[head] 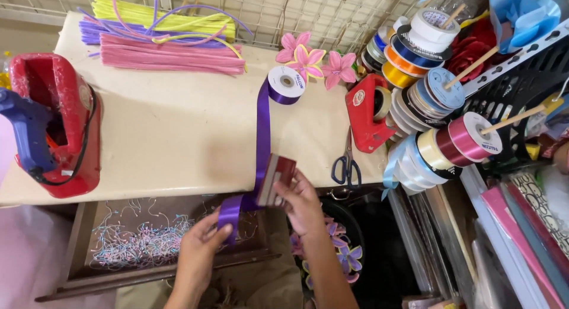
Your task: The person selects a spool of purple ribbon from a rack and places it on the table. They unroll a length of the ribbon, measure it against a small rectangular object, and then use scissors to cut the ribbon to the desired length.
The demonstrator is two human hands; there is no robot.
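Both my hands work just past the counter (pixel 178 143) edge: my left hand (pixel 198 249) pinches the purple ribbon (pixel 262 128) end, my right hand (pixel 302 202) clamps a dark red card (pixel 278 177) the ribbon wraps. Its spool (pixel 287 82) lies mid-counter, open surface left of it. Below, a wooden tray (pixel 77 249) holds pastel shreds (pixel 136 244).
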